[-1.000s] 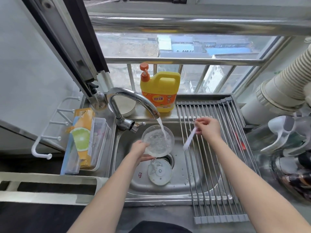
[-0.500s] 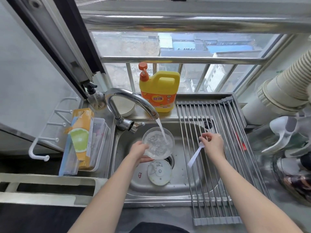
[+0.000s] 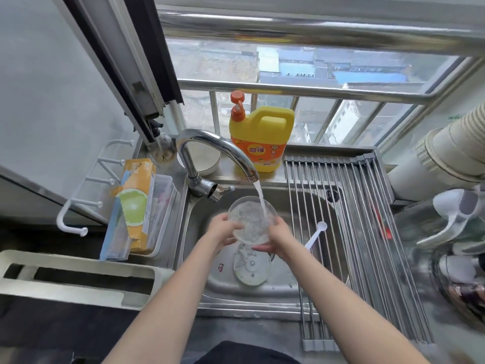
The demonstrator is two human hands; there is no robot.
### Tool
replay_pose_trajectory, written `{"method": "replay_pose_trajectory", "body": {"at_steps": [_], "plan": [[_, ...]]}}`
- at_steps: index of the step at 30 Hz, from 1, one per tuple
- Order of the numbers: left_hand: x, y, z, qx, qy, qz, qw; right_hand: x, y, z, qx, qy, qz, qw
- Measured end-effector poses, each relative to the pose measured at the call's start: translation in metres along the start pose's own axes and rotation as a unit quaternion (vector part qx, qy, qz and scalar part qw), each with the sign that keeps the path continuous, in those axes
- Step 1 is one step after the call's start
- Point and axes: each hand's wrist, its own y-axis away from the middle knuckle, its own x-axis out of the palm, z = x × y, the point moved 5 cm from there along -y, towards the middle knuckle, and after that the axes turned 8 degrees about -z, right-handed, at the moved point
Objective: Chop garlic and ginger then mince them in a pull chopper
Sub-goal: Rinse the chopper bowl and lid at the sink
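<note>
Nearest, a dark counter (image 3: 39, 337) runs along the bottom edge, with a pale slotted rack (image 3: 76, 279) on it at the left. Beyond it a steel sink (image 3: 199, 237) is set into the worktop, and a roll-up drying rack (image 3: 367, 245) of metal rods covers its right side. A white spoon (image 3: 316, 235) lies on those rods, just beside the right forearm. In the basin a round white lid (image 3: 250, 267) lies flat near the drain. Above it both hands hold a clear bowl (image 3: 250, 219), the chopper's cup, under the tap (image 3: 217, 153): the left hand (image 3: 223, 231) grips its left rim with curled fingers, and the right hand (image 3: 275, 239) cups its right side and underside. Water streams from the spout into the bowl, which is frothing with water. Left of the sink a clear tub (image 3: 160, 206) holds an orange box (image 3: 136, 203). On the ledge behind stand a yellow jug (image 3: 262, 137) with an orange pump and a white bowl (image 3: 202, 158). Farthest is a barred window (image 3: 315, 95) over rooftops.
</note>
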Motion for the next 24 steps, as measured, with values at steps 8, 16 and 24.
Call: {"method": "replay_pose_trajectory", "body": {"at_steps": [8,16,24], "plan": [[0.001,-0.003,-0.022,0.105,-0.054,-0.007,0.993,0.013,0.017,-0.009,-0.126,-0.219,-0.058,0.966],[0.024,0.013,0.002,-0.058,0.013,0.096,0.994,-0.005,0.023,0.059,-0.357,0.215,-0.128,0.9],[0.014,0.004,-0.019,0.024,0.007,0.059,0.998,0.018,0.034,0.068,-0.507,0.442,-0.1,0.733]]}}
